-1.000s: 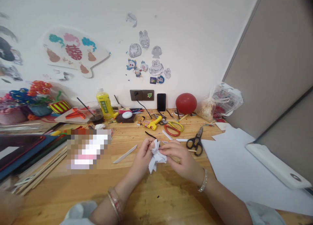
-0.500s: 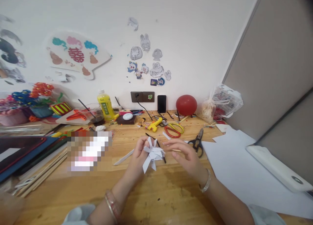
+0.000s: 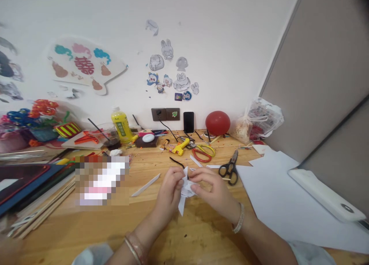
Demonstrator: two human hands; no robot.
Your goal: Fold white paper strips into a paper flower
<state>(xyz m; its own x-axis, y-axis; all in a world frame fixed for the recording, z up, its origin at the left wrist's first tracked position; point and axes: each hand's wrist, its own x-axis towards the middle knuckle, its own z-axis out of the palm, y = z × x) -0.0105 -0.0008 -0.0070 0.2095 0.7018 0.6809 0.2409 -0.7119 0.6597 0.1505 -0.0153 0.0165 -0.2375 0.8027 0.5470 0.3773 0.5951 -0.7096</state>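
Note:
A folded white paper piece with several pointed strips (image 3: pixel 188 189) is held between my two hands above the wooden table (image 3: pixel 161 226). My left hand (image 3: pixel 171 186) is closed on its left side, fingers curled round it. From the right, my right hand (image 3: pixel 211 188) pinches the paper with thumb and fingers, which cover part of it. A loose white paper strip (image 3: pixel 146 185) lies left of my left hand. Just beyond the hands are a thin black stick (image 3: pixel 177 162) and more white paper strips (image 3: pixel 196 161). Black-handled scissors (image 3: pixel 230 168) lie beyond my right hand.
Red-and-yellow-handled scissors (image 3: pixel 203 153) and a yellow glue gun (image 3: pixel 181 146) lie further back. White paper sheets (image 3: pixel 276 203) cover the right side, with a white device (image 3: pixel 325 196) on them. A yellow drink bottle (image 3: pixel 121 126), phone (image 3: pixel 188 122) and red balloon (image 3: pixel 218 123) stand by the wall.
My right hand has moved left onto the paper piece and closed on it. The paper has turned, with fewer points showing. The camera view has shifted slightly.

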